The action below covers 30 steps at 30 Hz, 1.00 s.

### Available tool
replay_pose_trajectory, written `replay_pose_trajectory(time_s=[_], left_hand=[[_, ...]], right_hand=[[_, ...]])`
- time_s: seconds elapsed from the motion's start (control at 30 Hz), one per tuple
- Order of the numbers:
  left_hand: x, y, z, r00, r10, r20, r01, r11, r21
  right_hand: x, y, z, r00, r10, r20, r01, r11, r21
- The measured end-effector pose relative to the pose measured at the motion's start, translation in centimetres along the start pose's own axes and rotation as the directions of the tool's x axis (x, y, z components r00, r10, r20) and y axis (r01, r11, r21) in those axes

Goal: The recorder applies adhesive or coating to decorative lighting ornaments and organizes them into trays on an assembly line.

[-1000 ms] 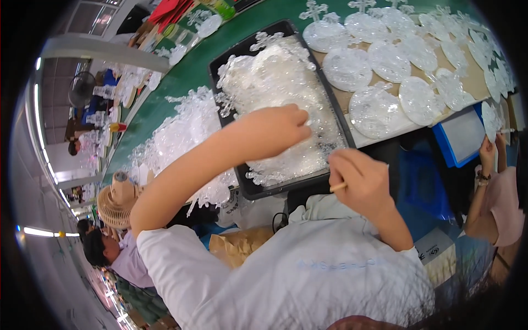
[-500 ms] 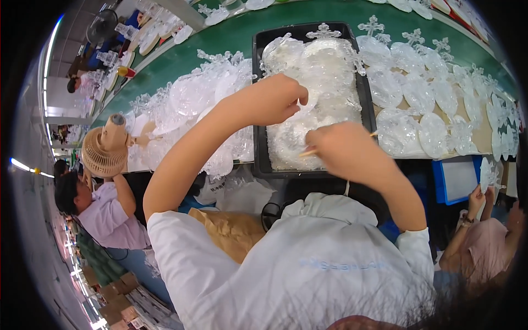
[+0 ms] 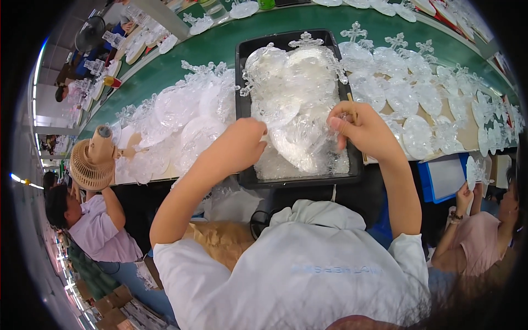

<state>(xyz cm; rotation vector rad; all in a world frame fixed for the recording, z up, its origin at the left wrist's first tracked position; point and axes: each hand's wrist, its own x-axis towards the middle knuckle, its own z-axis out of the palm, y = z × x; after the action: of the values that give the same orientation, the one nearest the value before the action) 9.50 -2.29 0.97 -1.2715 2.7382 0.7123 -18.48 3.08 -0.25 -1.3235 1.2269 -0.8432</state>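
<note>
Clear discs [image 3: 300, 146] pile inside the black tray [image 3: 353, 177], green table [image 3: 220, 47] stretching beyond its far edge. Over its right edge, right hand [image 3: 367, 132] grips a stick [image 3: 352, 107]; left hand [image 3: 239, 146], opposite: grip I can't tell.

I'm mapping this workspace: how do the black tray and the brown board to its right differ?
The black tray has raised walls; the brown board looks flat. In the tray, clear pieces are heaped together; on the board, they lie spread in rough rows. Pale grains show in the tray, while tan surface shows between the board's pieces. Both bear clear pieces with round bases.
</note>
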Motion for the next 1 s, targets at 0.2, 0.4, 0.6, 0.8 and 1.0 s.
replay_pose_trajectory(time_s=[0.2, 0.4, 0.6, 0.8, 1.0], left_hand=[[-1.0, -0.6, 2.8, 0.955, 0.176, 0.237, -0.179, 0.984, -0.011], [0.0, -0.5, 3.9, 0.913, 0.334, 0.236, -0.388, 0.889, 0.242], [0.1, -0.3, 5.0, 0.869, 0.397, 0.294, -0.489, 0.777, 0.397], [1.3, -0.5, 6.2, 0.801, 0.489, 0.346, -0.599, 0.651, 0.466], [1.3, -2.0, 8.3, 0.779, 0.594, 0.198, -0.599, 0.613, 0.515]], right_hand=[[-0.2, 1.3, -1.0, 0.99, 0.098, -0.099, -0.057, 0.932, 0.358], [-1.0, 3.1, -0.4, 0.966, 0.163, -0.199, -0.029, 0.836, 0.548], [-1.8, 3.8, 0.2, 0.946, 0.146, -0.288, 0.049, 0.817, 0.575], [-2.7, 4.7, 0.4, 0.935, 0.15, -0.322, 0.079, 0.797, 0.599], [-3.4, 5.6, 0.9, 0.949, 0.102, -0.298, 0.113, 0.774, 0.623]])
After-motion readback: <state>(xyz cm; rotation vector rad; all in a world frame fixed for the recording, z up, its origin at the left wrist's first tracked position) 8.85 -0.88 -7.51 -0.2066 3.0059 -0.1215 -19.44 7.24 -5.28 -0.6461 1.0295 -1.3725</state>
